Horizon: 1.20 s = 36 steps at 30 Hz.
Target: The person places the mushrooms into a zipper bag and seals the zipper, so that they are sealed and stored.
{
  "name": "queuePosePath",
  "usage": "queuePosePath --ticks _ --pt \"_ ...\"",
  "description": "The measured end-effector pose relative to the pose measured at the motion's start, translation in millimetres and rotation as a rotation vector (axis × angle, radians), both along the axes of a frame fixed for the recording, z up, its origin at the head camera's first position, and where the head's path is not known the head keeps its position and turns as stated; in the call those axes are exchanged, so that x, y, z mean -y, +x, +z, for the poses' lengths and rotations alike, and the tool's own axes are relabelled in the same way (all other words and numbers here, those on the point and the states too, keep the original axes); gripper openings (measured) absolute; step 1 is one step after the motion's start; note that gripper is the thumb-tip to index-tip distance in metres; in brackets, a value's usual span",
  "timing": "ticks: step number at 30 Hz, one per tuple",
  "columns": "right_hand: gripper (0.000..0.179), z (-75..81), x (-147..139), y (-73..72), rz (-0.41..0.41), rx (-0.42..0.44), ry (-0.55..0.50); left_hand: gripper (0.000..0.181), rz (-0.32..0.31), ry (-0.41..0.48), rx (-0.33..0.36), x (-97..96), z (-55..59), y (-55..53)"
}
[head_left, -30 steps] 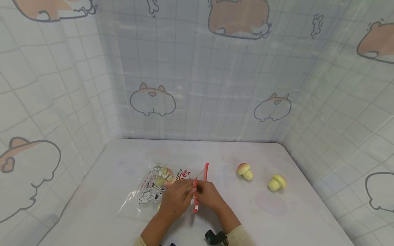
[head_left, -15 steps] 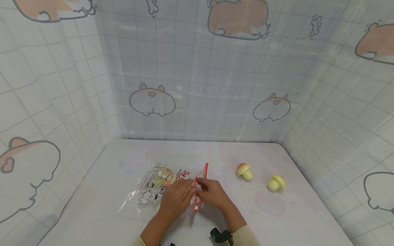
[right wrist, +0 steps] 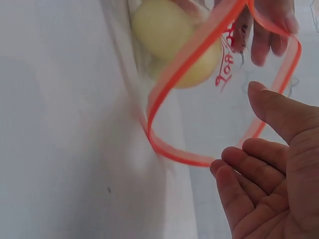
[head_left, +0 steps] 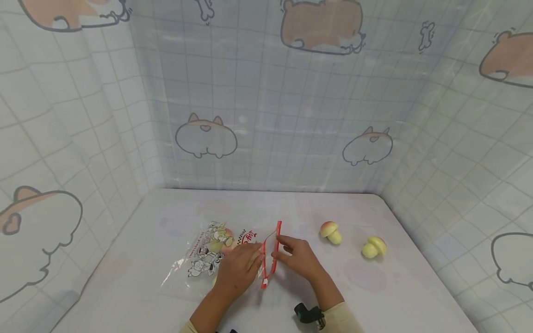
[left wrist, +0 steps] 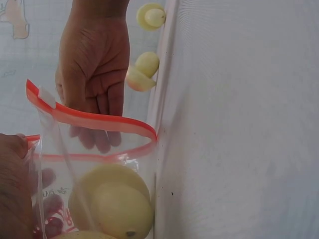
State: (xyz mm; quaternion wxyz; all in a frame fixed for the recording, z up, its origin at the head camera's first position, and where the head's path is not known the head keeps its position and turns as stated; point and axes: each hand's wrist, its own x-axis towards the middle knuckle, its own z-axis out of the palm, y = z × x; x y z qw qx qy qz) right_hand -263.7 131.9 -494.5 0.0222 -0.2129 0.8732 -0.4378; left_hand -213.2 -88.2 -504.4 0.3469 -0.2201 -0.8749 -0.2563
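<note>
A clear zip bag [head_left: 179, 277] with cartoon print and a red zip rim [right wrist: 179, 74] lies on the table, its mouth parted toward the right. Pale yellow toy mushrooms [left wrist: 119, 199] are inside it. My left hand [head_left: 237, 272] rests over the bag and pinches one side of its mouth by the red strip. Beside the opposite strip is my right hand [head_left: 303, 260], thumb and fingers apart, fingertips at the rim [left wrist: 104, 119]. In the right wrist view, nothing is gripped between that thumb and those fingers. A white zip slider [left wrist: 46, 97] sits at the near end.
Two yellow toy mushrooms with reddish caps lie to the right of the bag, one nearer [head_left: 374, 248] and one farther [head_left: 331, 232]. Dog-print curtains [head_left: 266, 115] stand around the white table [head_left: 300, 203] at back and sides. A dark camera [head_left: 308, 313] is on my right wrist.
My right hand has moved rightward from beside the left hand, and the right side of the rim has spread, widening the bag's mouth. The left hand has stayed in place.
</note>
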Motion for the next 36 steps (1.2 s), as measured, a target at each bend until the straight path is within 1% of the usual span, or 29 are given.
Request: queuePosePath --ticks 6,10,13,16,18,24,30,36 --pt "0.059 -0.7 -10.4 -4.2 -0.039 -0.023 0.016 0.028 0.006 0.0 0.02 0.1 1.2 1.7" --pt "0.064 -1.8 -18.6 -6.5 -0.066 -0.054 0.028 0.03 0.022 -0.002 0.07 -0.5 3.4 3.2" --pt "0.066 -0.6 -24.9 -7.3 -0.099 -0.058 0.039 0.03 0.023 0.002 0.085 -0.8 4.0 3.8" --pt "0.066 1.9 -30.3 -7.4 -0.146 -0.038 0.039 0.03 0.021 0.003 0.072 -1.0 3.9 3.4" --pt "0.064 1.6 -34.1 -7.4 -0.181 -0.042 0.034 0.029 0.022 0.002 0.064 -1.0 3.6 3.5" --pt "0.057 -0.6 -45.3 -8.1 -0.272 -0.081 -0.011 0.03 0.032 0.001 0.073 -1.0 3.6 4.1" --pt "0.059 0.7 -57.0 -9.9 -0.316 -0.084 0.027 0.03 0.034 0.004 0.097 -1.5 4.0 4.2" --pt "0.057 3.6 -69.8 -10.9 -0.345 -0.142 0.037 0.03 0.032 0.002 0.095 -1.2 2.6 4.1"
